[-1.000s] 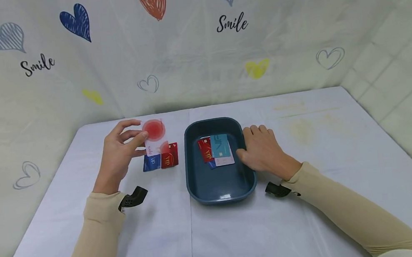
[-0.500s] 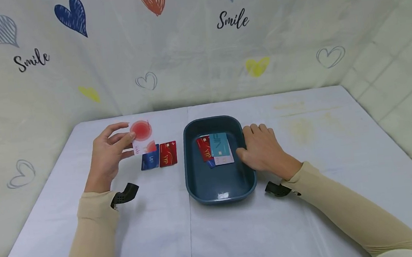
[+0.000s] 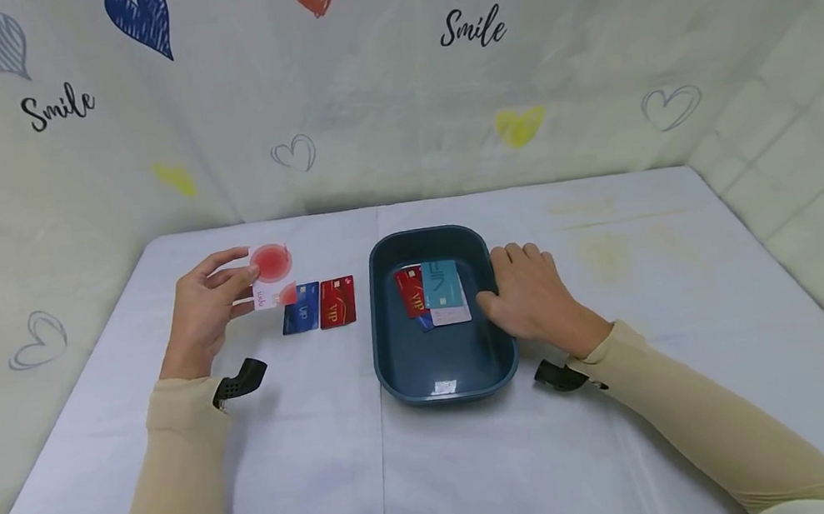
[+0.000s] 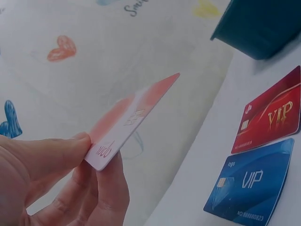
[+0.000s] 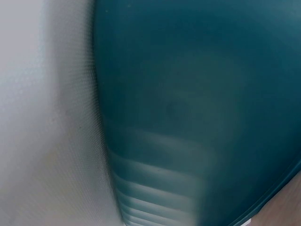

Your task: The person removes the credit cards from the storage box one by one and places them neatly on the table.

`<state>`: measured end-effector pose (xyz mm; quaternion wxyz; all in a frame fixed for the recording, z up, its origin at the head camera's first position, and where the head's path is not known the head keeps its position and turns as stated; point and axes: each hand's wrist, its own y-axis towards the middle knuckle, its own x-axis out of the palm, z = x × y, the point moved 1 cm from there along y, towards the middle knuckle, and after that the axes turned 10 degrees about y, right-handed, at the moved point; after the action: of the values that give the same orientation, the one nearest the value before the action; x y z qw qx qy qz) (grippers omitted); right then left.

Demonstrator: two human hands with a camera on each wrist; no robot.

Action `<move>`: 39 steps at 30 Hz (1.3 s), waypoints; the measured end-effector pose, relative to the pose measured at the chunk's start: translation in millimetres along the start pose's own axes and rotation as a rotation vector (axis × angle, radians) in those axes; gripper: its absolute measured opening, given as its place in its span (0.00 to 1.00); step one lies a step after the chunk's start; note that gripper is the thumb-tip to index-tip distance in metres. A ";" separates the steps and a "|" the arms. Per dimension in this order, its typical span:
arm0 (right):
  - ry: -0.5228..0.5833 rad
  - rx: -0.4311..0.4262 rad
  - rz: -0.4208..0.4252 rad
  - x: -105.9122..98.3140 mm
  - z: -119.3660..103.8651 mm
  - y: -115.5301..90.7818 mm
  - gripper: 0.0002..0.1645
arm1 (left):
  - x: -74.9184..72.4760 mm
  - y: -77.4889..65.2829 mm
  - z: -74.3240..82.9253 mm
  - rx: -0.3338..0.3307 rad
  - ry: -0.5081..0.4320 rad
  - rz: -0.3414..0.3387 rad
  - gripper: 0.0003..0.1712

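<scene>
My left hand (image 3: 199,309) pinches a white-and-pink card (image 3: 271,275) between thumb and fingers, raised above the table's left side. In the left wrist view that card (image 4: 134,122) is tilted, seen nearly edge-on. Just right of it, a blue VIP card (image 3: 302,309) and a red VIP card (image 3: 337,302) lie side by side on the cloth. My right hand (image 3: 537,294) grips the right rim of a dark teal tray (image 3: 447,371), thumb over the inside. Inside the tray a teal card (image 3: 442,284) overlaps a red card (image 3: 410,291), a pale card and a partly hidden blue one.
A white cloth (image 3: 314,468) covers the table. Behind it hangs a pale backdrop (image 3: 377,68) printed with hearts and "Smile". The right wrist view is filled mostly by the tray's outer wall (image 5: 188,94).
My left hand has moved left with the white-and-pink card, away from above the two VIP cards, uncovering more of the blue one. The right hand keeps its grip on the tray.
</scene>
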<state>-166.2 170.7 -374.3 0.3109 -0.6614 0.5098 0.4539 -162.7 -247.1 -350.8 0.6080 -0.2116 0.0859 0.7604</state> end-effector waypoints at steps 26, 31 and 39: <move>0.009 -0.023 0.012 -2.3 0.3 -1.3 0.19 | -8.5 19.6 -34.0 -0.157 0.203 -0.059 0.33; 0.007 -0.030 0.014 -3.2 0.6 -1.7 0.18 | -9.2 21.7 -38.7 -0.172 0.214 -0.060 0.32; 0.006 -0.028 0.009 -1.6 0.6 -0.9 0.19 | -13.2 21.4 -45.5 -0.182 0.198 -0.077 0.32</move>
<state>-165.6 172.1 -373.1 0.2980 -0.6647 0.5075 0.4602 -171.2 -281.7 -388.7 0.6035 -0.3431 0.0681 0.7166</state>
